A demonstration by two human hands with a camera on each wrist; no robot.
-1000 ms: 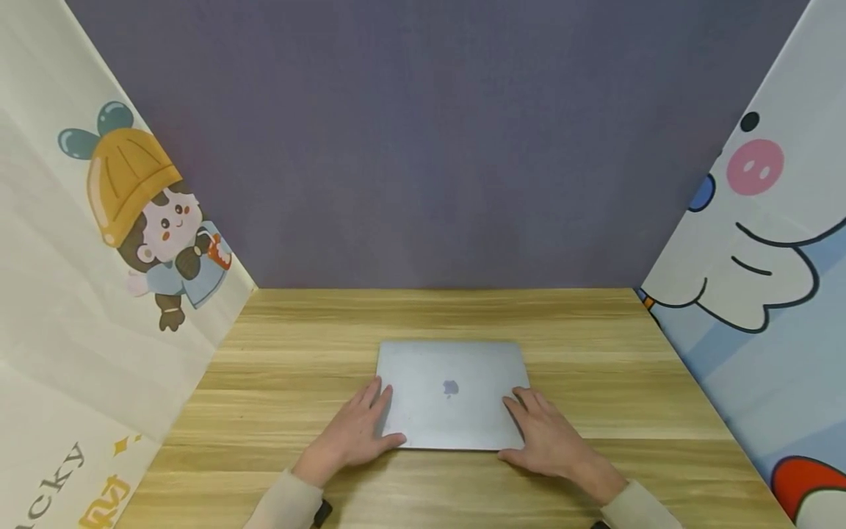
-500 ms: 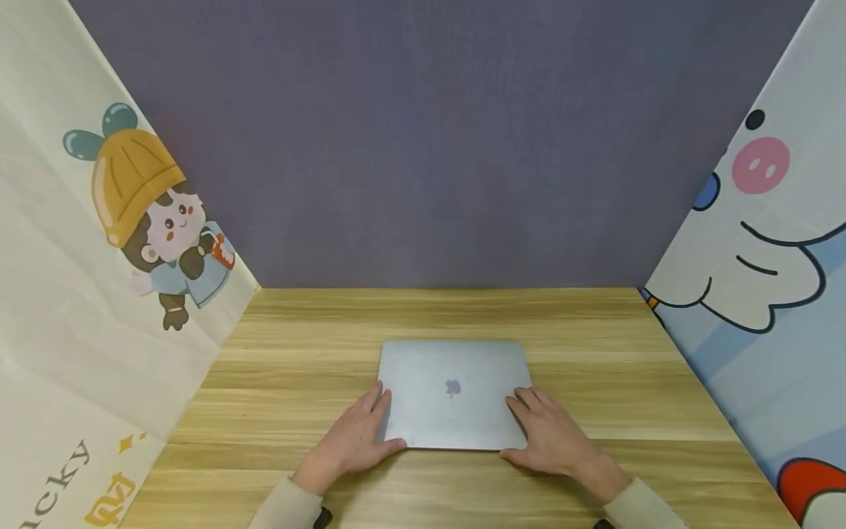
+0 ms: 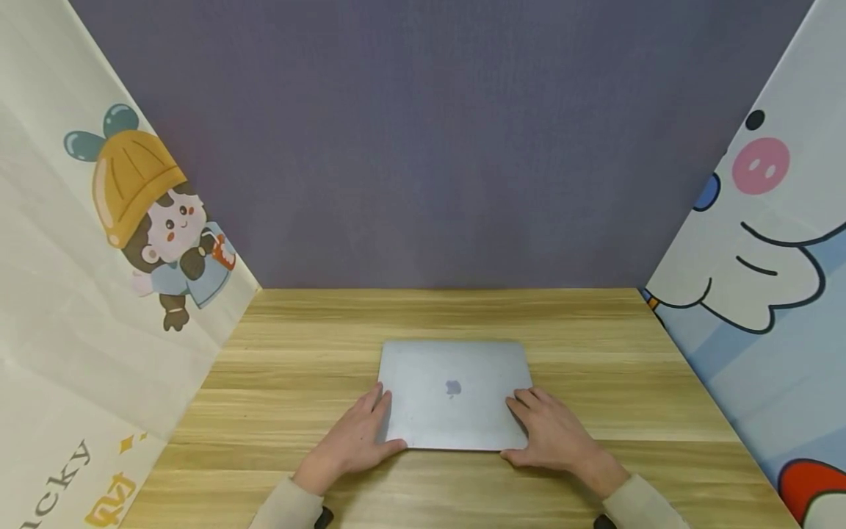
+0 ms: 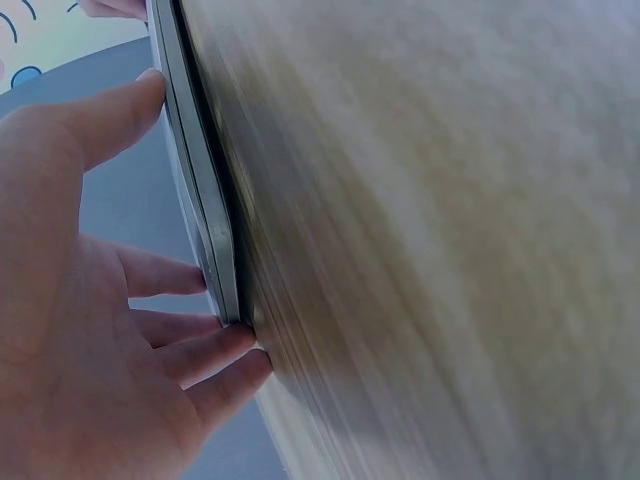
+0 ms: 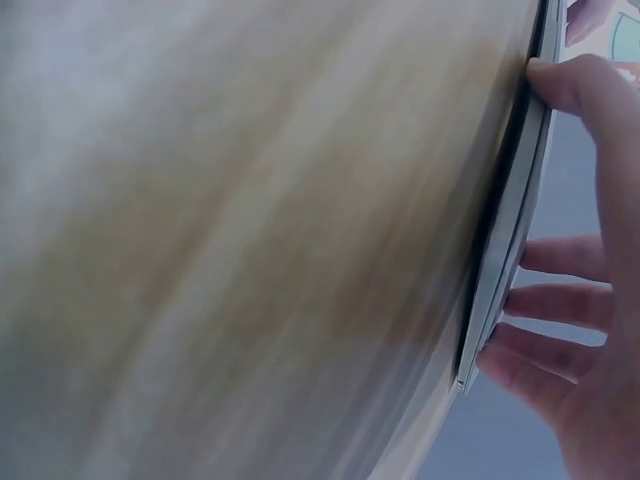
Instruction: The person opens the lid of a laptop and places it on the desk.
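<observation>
A closed silver laptop (image 3: 456, 419) with an apple logo lies flat on the wooden table, its front edge towards me. My left hand (image 3: 353, 441) rests at its front left corner. The left thumb touches the front edge, while the fairly straight fingers spread along the left side, two tips on the lid. In the left wrist view, the lower fingertips (image 4: 232, 385) reach down by the table surface. At the front right corner rests my right hand (image 3: 555, 437), thumb on the front edge and fingers along the right side. Both wrist views show the laptop's thin edge (image 5: 500, 240).
The wooden tabletop (image 3: 297, 353) extends around the laptop. A dark grey-purple panel (image 3: 436, 147) stands at the back. White cloth with a cartoon figure (image 3: 145, 206) borders the left; a blue and white cartoon print (image 3: 780, 294) borders the right.
The view has shifted very slightly since a second ago. Both hands and the laptop keep their places relative to one another.
</observation>
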